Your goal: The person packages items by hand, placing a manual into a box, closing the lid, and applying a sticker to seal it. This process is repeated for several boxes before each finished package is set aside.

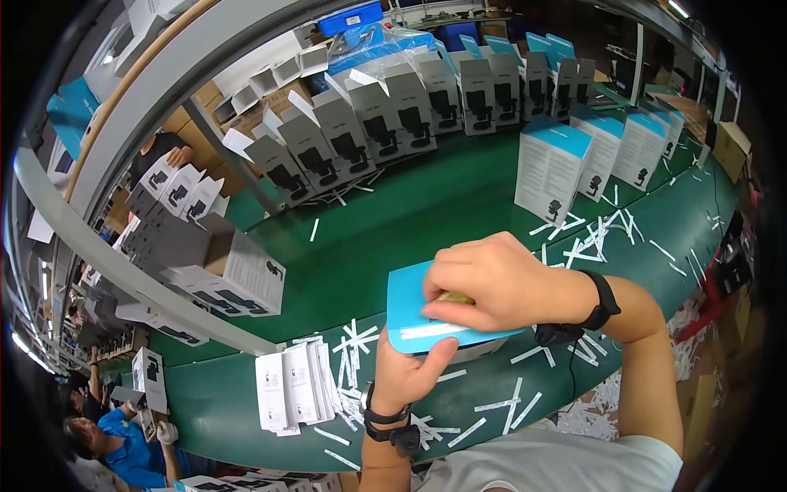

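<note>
In front of me is a carton with a bright blue lid flap [406, 293], tilted toward me. A white strip [422, 330] runs along the flap's near edge. My left hand [403, 371] grips the carton's near left corner, thumb along the side below the flap. My right hand [504, 283] rests on top of the flap, its fingers curled round a small yellowish object [456, 298] whose kind I cannot make out. Most of the carton's body is hidden beneath the flap and my hands.
Loose white paper strips [597, 242] litter the green table [361, 238]. White folded leaflets [297, 385] lie at left. Grey open cartons [381, 123] line the far side; closed blue-topped cartons [549, 172] stand at right. A metal post [197, 316] crosses the left. Co-workers [135, 443] work at left.
</note>
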A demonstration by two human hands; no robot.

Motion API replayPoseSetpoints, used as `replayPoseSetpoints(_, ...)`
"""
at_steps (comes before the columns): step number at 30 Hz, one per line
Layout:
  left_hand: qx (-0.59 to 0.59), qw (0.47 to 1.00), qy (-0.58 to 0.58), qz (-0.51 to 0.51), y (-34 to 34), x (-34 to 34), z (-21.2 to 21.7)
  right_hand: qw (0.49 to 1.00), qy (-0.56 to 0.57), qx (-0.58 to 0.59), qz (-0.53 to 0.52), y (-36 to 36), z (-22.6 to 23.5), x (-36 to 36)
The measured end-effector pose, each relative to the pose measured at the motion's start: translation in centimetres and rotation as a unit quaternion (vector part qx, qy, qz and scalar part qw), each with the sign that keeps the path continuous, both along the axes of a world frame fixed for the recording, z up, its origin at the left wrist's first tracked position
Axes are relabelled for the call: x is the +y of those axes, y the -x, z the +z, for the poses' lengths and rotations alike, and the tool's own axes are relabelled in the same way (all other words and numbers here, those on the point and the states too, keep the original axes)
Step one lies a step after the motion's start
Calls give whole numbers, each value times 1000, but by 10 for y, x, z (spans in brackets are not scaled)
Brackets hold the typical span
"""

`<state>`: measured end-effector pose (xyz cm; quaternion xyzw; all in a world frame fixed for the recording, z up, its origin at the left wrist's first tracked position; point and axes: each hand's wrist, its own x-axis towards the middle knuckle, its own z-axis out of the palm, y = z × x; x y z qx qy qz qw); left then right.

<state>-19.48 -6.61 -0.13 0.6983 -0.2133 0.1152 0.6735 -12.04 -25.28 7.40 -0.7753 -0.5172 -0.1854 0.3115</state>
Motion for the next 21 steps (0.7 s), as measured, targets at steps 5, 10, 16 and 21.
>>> replayPoseSetpoints(5,-19,999,-23,-24,0,5,1,998,23,34,42,3,6,-1)
replayPoseSetpoints(10,-30,997,-71,4,-2,18,-22,936,-71,233,252,-10,-1,-2)
replayPoseSetpoints(16,-204,937,226,173,-22,-13,-15,953,-129,46,-270,-51,-33,-108)
replayPoseSetpoints(21,-176,976,31,124,-20,3,-38,976,-166,113,-88,9,-68,-101)
